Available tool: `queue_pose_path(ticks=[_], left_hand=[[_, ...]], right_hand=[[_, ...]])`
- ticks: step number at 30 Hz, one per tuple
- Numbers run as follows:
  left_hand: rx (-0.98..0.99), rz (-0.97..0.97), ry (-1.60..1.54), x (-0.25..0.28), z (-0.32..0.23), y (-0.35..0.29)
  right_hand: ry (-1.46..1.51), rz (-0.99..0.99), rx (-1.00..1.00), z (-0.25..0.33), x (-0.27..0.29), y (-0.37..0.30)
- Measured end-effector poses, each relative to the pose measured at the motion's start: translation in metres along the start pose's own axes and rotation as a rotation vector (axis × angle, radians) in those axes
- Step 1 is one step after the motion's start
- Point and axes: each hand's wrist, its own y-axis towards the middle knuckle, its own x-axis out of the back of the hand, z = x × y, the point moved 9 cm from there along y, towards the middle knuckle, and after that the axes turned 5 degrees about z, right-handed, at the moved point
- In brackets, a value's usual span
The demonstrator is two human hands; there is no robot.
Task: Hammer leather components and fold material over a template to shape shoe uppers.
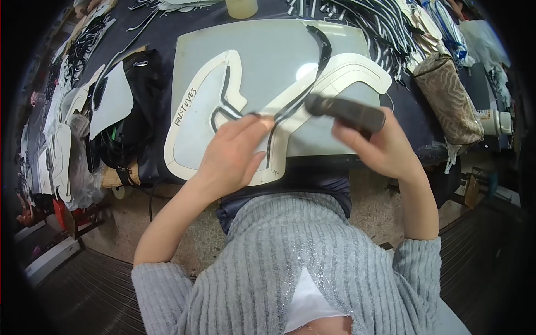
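Note:
A cream curved template (254, 177) with a grey inner area lies on a pale board. Along its inner edge runs a narrow black-and-white strip (291, 106), whose loose dark end curls up toward the far side of the board. The fingers of my left hand (231, 151) press the strip against the template, the thumb lying a little apart. My right hand (385, 146) is closed round a dark hammer (357, 113), raised to the right of my left fingertips. Motion blurs the hammer, and its head points left toward the strip. My left hand covers part of the template.
The pale board (251, 42) rests on a dark-covered table. Left of it lies a black bag (146, 84) under a pale panel (114, 100). At the right is a patterned brown pouch (449, 103). Bundles of strips (385, 28) and a yellowish container (241, 8) are at the back.

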Motion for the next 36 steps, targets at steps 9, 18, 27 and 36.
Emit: queue_pose_path(ticks=[9,18,27,36], left_hand=[[0.151,-0.314,0.065,-0.004,0.012,0.002],[-0.04,-0.333,0.07,-0.017,0.005,0.001],[-0.01,-0.329,-0.071,-0.012,0.01,0.001],[0.149,-0.221,-0.227,-0.019,0.027,0.001]], right_hand=[[0.032,0.168,-0.049,-0.022,-0.047,0.061],[-0.074,0.138,-0.088,-0.041,-0.046,0.078],[-0.55,0.343,-0.103,-0.01,-0.047,0.074],[-0.656,0.325,-0.081,-0.013,-0.045,0.078]])
